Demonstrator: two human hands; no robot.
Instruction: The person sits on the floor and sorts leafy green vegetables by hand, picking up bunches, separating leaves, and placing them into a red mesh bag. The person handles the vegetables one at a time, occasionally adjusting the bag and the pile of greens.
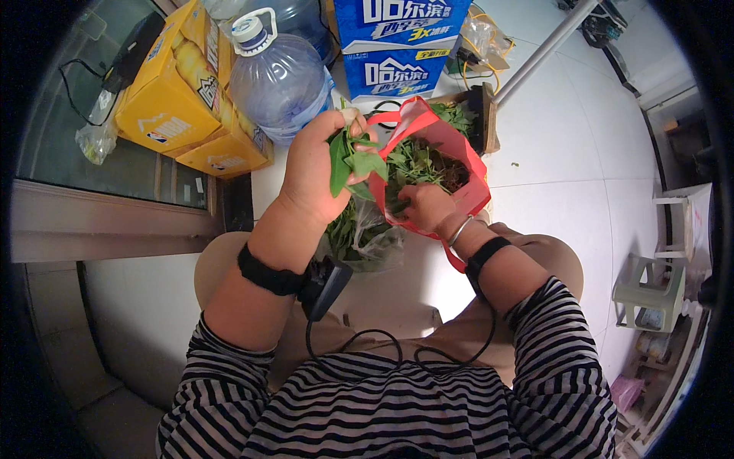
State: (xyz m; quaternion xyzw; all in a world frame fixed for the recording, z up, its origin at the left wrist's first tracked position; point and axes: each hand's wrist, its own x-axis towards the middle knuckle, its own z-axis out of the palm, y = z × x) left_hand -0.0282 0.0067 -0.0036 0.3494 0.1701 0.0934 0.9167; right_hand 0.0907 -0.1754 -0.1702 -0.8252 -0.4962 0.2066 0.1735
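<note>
My left hand (pixel 321 155) is raised, gripping a small bunch of leafy green stems (pixel 341 163) whose leaves hang over the fingers. Inside an open red bag (pixel 479 172) rests my right hand (pixel 430 206), its fingers curled down among more leafy greens (pixel 421 160). The fingertips are partly hidden, so I cannot tell whether they hold any leaves. Some reddish-brown roots or stems (pixel 456 172) show at the bag's right side. Below my left hand, a clear plastic bag (pixel 378 246) of green leaves lies on the floor, between my knees.
A large clear water jug (pixel 275 86) stands beyond my left hand, beside yellow cartons (pixel 172 97). Stacked blue beer cartons (pixel 395 63) are straight ahead. More greens (pixel 456 117) sit behind the red bag near a wooden-edged box (pixel 489 117). Plastic stools (pixel 651 292) are at right.
</note>
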